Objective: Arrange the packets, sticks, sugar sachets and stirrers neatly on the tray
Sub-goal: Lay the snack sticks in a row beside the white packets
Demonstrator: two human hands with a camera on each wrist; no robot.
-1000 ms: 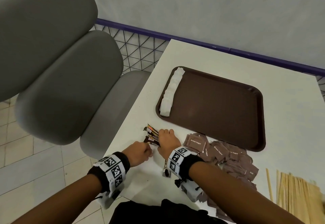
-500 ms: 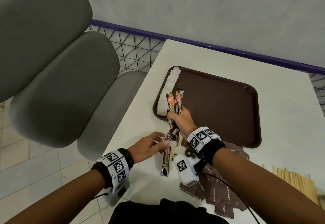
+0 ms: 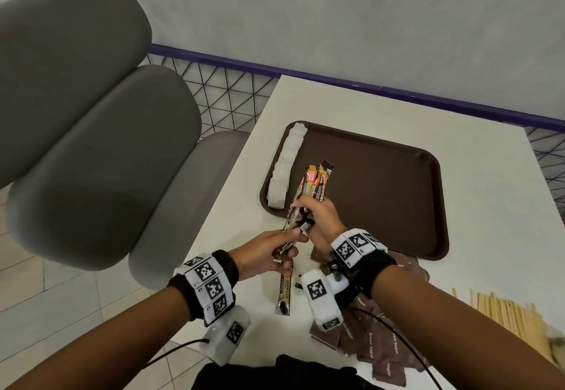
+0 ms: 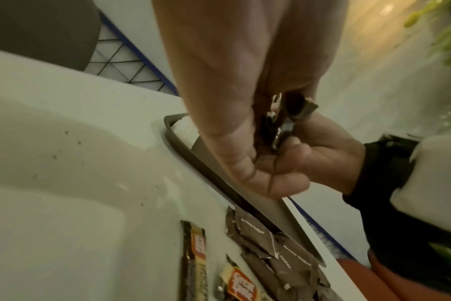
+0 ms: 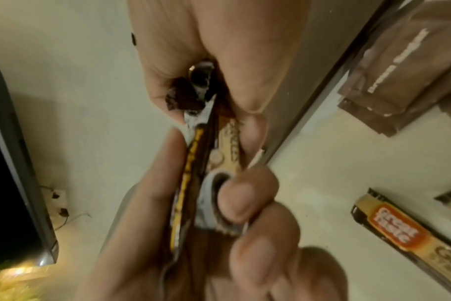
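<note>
You are early in the job. On the brown tray (image 3: 382,175) only one group is in place: a row of white sachets (image 3: 286,166) lined up along its left edge; the rest of the tray floor is bare. Judging by what lies around it, the sticks, the brown sugar and the stirrers all remain to be laid out.

Your right hand (image 3: 318,218) has its grip closed around a bunch of coffee sticks (image 3: 312,184), fingers curled over their lower part, the printed tops fanning out above the tray's near-left corner, just beside the white row. Your left hand (image 3: 269,252) pinches the bottom ends of the same bunch between thumb and fingers; both wrist views show the two hands meeting on the wrappers. You look to be squaring the bunch before setting it down.

One loose stick (image 3: 283,293) lies flat on the white counter (image 3: 489,206) below your hands, and the left wrist view shows another partly in frame beside it. The heap of brown sugar sachets (image 3: 373,347) sits unsorted on the counter against the tray's near rim, under your right forearm. The wooden stirrers (image 3: 504,313) lie in a loose spread at the counter's right, well apart from the tray
</note>
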